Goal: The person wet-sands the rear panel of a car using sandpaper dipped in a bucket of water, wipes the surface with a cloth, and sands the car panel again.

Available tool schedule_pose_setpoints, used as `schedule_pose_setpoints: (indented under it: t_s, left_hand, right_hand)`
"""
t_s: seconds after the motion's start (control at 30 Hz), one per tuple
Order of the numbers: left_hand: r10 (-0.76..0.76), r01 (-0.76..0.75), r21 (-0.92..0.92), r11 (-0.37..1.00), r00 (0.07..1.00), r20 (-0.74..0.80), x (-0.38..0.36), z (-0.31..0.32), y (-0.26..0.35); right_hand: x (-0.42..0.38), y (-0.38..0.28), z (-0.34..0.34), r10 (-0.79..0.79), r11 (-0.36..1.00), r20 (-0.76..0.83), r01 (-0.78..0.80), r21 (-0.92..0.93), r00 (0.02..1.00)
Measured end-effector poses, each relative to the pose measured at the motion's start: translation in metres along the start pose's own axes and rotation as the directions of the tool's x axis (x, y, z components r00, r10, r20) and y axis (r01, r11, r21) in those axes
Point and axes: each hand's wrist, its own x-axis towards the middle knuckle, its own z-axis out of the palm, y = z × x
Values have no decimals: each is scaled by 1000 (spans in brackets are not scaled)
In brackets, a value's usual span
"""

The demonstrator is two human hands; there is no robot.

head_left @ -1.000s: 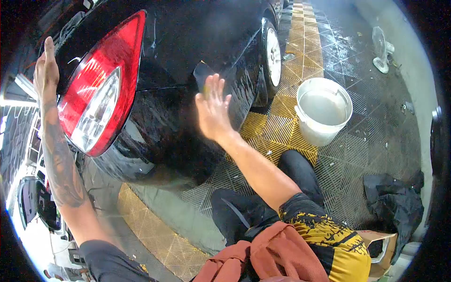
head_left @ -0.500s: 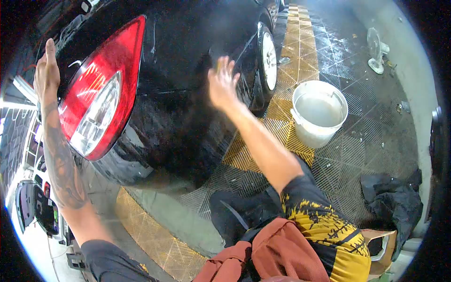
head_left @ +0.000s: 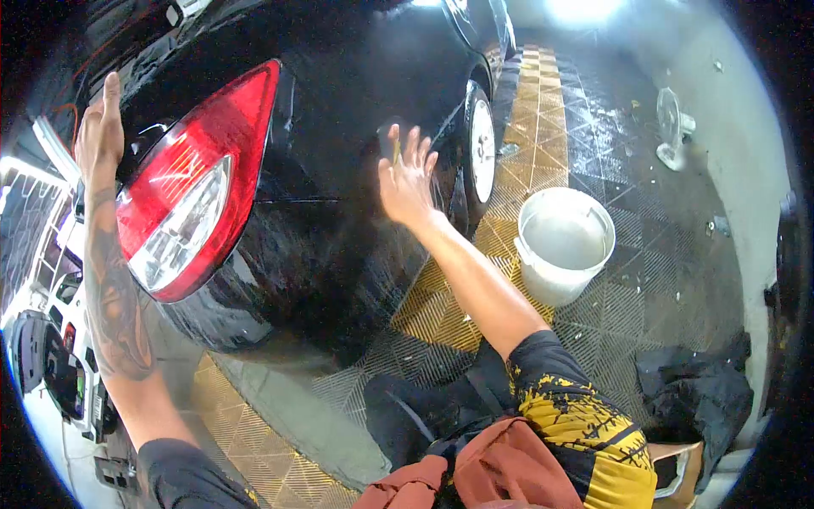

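A wet black car (head_left: 339, 110) fills the upper left, seen at its rear corner with a red and clear tail light (head_left: 199, 182). My right hand (head_left: 409, 180) lies on the black side panel between the tail light and the rear wheel (head_left: 482, 151), fingers spread. A small yellowish patch shows between its fingers; I cannot make out what it is. My left hand (head_left: 100, 140) rests at the car's rear, left of the tail light, thumb pointing up and fingers extended, partly turned away from view.
A white bucket (head_left: 560, 263) of cloudy liquid stands on the black and yellow grid floor tiles (head_left: 526, 161) near my right arm. A fan (head_left: 671, 127) is by the wall. Dark cloth (head_left: 695, 394) and a cardboard box (head_left: 682, 471) lie at lower right. A white vehicle (head_left: 76, 373) is at left.
The view has tilted upward a little, so the car and bucket sit lower in it. My right hand remains on the panel, its fingers more spread. My left hand stays by the tail light.
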Motion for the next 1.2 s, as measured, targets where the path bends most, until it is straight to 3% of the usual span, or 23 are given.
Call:
schedule_pose_setpoints:
  t_s: [0.07,0.13,0.17,0.2,0.23,0.27,0.33,0.4,0.47,0.53,0.57,0.6,0.63,0.7,0.73,0.77,0.83,0.87,0.93,0.97,1.03,1.13,1.2]
  left_hand:
    - [13,-13,9,1000,1000,10,1,1,-4]
    - [13,-13,-13,1000,1000,-1,0,-2,-3]
    - [15,-15,17,1000,999,31,1,-1,-5]
    - [17,-20,48,999,998,60,1,-1,-6]
    - [69,-69,-1,998,996,-60,-2,5,-6]
    - [67,-67,2,998,996,-65,1,5,-8]
    - [30,-30,-9,1000,999,22,9,7,-13]
    - [34,-34,-15,999,999,-9,5,8,-13]
    - [40,-41,-25,999,998,-47,4,12,-15]
    - [109,-112,-11,994,983,-145,6,16,-20]
    - [82,-83,-98,992,997,-14,0,4,-8]
    - [48,-46,-64,997,998,33,8,6,-17]
    - [70,-68,-71,995,997,17,11,8,-19]
    - [71,-71,-52,996,997,10,20,13,-32]
    - [75,-74,-48,996,997,19,18,11,-28]
    - [76,-75,-67,995,997,13,13,8,-22]
    - [76,-75,-95,993,997,8,8,7,-19]
    - [78,-77,-85,993,997,13,8,8,-25]
    - [126,-122,-117,986,992,28,18,10,-35]
    - [141,-139,-97,986,990,19,23,13,-43]
    - [172,-164,-127,978,984,54,31,14,-55]
    - [228,-213,-150,965,969,90,44,15,-72]
    - [253,-237,-143,961,961,109,41,12,-75]
  right_hand:
    - [14,10,9,-264,959,-138,275,71,955]
    - [-5,-7,14,-322,877,-107,339,341,941]
    - [-16,-9,13,-346,860,-105,360,361,932]
    - [-15,-5,6,-351,866,-57,347,361,935]
    - [0,5,11,-327,900,-96,341,272,940]
    - [19,19,20,-296,930,-136,318,186,945]
    - [69,49,16,-205,938,-89,222,267,975]
    - [70,46,13,-145,924,-76,162,347,987]
    - [27,31,30,-203,886,-139,242,394,969]
    - [0,33,10,-327,824,-62,316,470,943]
    - [11,41,14,-330,825,-106,342,450,938]
    - [30,50,19,-327,829,-150,360,429,933]
    - [57,61,23,-282,885,-196,334,323,939]
    - [94,86,30,-101,926,1,94,366,995]
    - [97,83,37,-122,960,-88,140,242,989]
    - [75,69,33,-111,961,-85,129,245,990]
    - [8,30,8,-301,824,-107,315,471,948]
    - [1,40,12,-342,823,-39,320,469,939]
    - [28,56,15,-329,799,-118,342,495,937]
    - [53,70,26,-323,850,-218,383,362,921]
    - [85,87,20,-142,870,6,122,478,990]
    - [43,60,31,-228,901,-164,272,337,960]
    - [5,54,14,-341,785,-78,330,524,937]
